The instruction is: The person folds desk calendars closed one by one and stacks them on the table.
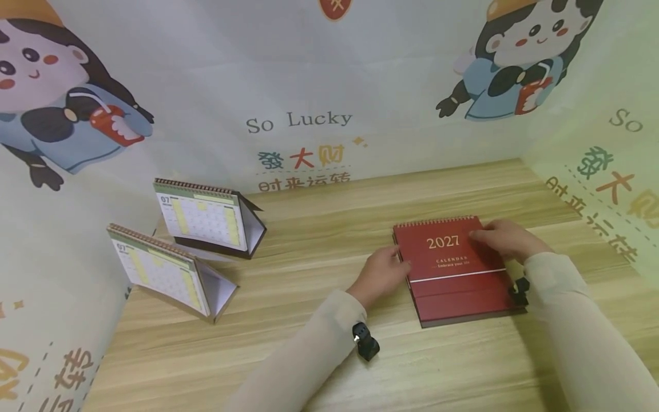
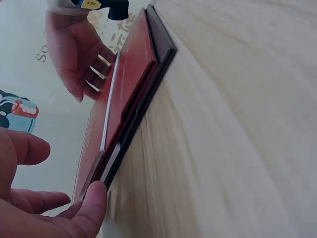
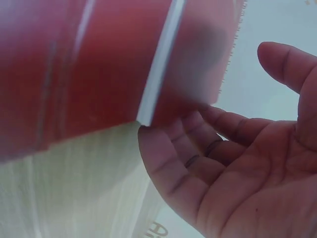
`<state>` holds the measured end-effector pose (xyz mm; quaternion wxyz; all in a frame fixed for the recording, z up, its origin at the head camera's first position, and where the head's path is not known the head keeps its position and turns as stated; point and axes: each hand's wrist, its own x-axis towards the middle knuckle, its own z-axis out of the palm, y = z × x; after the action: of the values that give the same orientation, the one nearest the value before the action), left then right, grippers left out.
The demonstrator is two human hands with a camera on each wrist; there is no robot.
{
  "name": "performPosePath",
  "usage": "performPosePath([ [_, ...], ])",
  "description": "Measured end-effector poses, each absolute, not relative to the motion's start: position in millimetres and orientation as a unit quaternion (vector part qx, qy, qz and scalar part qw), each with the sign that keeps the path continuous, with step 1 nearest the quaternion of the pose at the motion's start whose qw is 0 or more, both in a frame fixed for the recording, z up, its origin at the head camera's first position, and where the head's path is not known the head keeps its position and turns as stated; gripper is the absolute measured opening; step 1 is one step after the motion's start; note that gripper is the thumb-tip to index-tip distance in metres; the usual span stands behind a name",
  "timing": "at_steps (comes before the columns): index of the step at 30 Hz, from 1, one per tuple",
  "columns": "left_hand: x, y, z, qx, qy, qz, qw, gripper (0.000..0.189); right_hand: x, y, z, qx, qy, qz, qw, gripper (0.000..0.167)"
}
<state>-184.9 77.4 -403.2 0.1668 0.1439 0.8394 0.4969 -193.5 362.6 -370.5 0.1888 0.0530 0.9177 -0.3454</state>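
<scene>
A red spiral-bound 2027 desk calendar (image 1: 455, 297) lies folded down on the right part of the table, coil edge facing away. My left hand (image 1: 378, 276) is at its left side, and in the left wrist view a fingertip (image 2: 96, 196) touches the edge while other fingers stand apart. On the opposite side is my right hand (image 1: 509, 239), palm up with fingers (image 3: 158, 148) against the calendar's edge. Its thumb (image 3: 277, 57) stands off from the cover in the right wrist view. Whether any fingertips reach underneath is hidden.
Two desk calendars stand propped up at the left: one farther back (image 1: 206, 220), the other nearer (image 1: 159, 269). Each shows a page marked 07. Printed cloth walls (image 1: 412, 68) enclose the wooden table (image 1: 309, 246) at the back and sides.
</scene>
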Motion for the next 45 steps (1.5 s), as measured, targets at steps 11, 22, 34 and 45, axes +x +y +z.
performPosePath([
  [11,-207,13,-392,0.112,0.871,0.465,0.115,0.047,-196,337,-353,0.041,0.935,-0.348,0.054,0.062],
  [22,-217,-54,-351,0.125,0.89,0.435,0.055,0.046,-205,257,-347,-0.024,0.923,-0.383,0.028,0.046],
  [34,-166,-184,-279,0.326,0.87,0.359,-0.092,0.027,-207,160,-354,-0.137,0.902,-0.41,0.014,0.032],
  [45,-168,-327,-283,0.091,0.926,0.283,-0.233,0.028,-197,69,-356,-0.209,0.872,-0.438,0.058,0.023],
])
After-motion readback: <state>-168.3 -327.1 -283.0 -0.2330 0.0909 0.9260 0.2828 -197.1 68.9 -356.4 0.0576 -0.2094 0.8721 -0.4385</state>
